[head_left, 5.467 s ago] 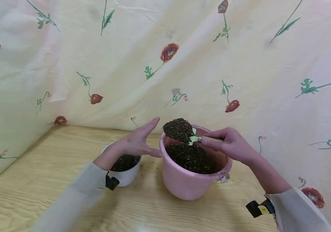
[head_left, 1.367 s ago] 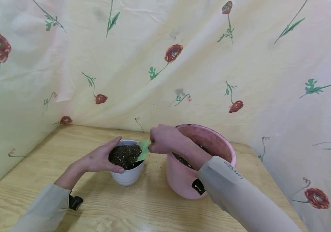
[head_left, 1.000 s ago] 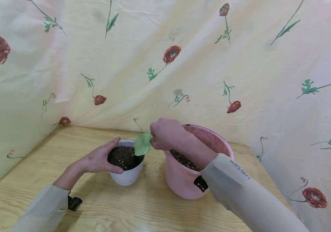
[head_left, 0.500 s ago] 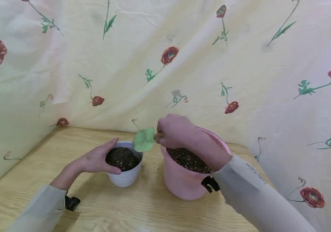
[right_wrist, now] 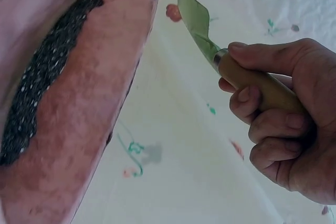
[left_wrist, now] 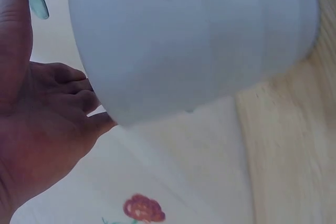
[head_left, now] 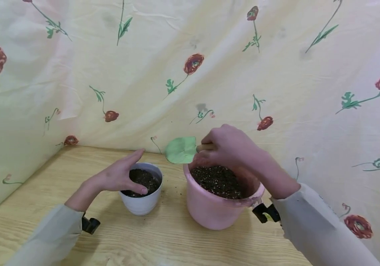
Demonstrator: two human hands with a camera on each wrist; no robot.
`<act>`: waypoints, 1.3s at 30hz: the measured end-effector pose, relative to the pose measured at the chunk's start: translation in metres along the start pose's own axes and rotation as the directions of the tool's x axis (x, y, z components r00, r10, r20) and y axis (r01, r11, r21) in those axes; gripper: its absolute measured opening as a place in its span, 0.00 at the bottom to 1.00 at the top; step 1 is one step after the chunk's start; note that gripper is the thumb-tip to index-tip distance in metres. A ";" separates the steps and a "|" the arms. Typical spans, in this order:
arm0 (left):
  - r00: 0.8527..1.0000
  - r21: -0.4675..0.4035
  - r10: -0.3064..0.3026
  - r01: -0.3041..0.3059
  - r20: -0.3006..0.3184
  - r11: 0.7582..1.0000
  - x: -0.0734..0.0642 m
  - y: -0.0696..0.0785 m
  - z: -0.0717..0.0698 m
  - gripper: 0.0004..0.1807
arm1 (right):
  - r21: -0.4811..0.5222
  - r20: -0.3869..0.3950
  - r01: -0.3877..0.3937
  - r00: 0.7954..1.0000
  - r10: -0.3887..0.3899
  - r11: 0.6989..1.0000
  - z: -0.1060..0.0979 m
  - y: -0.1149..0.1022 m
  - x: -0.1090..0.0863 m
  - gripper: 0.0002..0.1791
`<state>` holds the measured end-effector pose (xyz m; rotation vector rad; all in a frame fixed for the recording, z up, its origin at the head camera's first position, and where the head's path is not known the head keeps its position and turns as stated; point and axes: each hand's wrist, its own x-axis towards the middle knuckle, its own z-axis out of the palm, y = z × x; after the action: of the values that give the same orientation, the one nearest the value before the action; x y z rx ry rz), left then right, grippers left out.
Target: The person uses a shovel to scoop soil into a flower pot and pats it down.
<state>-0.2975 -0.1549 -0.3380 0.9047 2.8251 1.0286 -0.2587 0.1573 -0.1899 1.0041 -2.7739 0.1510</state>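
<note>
My right hand (head_left: 236, 146) grips the wooden handle (right_wrist: 262, 85) of a small garden trowel with a pale green blade (head_left: 181, 150). The blade hangs bare over the left rim of a pink bucket (head_left: 206, 208), pointing left. Dark soil (head_left: 216, 181) lies inside the bucket. To its left stands a white pot (head_left: 141, 205) holding soil (head_left: 145, 179). My left hand (head_left: 118, 175) is over the pot's left side with thumb and fingers spread. In the left wrist view its fingertips are right at the rim of the pot.
Pot and bucket stand on a light wood-grain table (head_left: 163, 240), with soil crumbs between them. A cream curtain (head_left: 136, 81) printed with red flowers hangs behind and at both sides. A wrist camera (head_left: 90, 224) sits at my left cuff, another (head_left: 264, 213) at my right.
The trowel carried soil from the bucket to the white pot and tipped it there. My right hand has drawn the emptied trowel up and right; my left hand has just lifted slightly from the pot.
</note>
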 end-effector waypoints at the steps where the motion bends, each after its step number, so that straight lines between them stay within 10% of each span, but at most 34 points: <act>1: 1.000 0.008 0.009 -0.009 -0.001 1.000 0.002 0.004 0.001 0.68 | -0.006 -0.008 0.002 1.000 -0.002 1.000 0.000 0.004 -0.003 0.27; 39: 0.979 0.008 0.140 -0.143 0.148 0.990 0.092 0.095 0.039 0.69 | -0.131 0.027 -0.084 0.996 0.088 0.988 0.010 0.095 -0.078 0.21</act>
<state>-0.3176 -0.0256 -0.2954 1.1471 2.6872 0.9071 -0.2623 0.2769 -0.2187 0.8636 -2.8156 -0.0336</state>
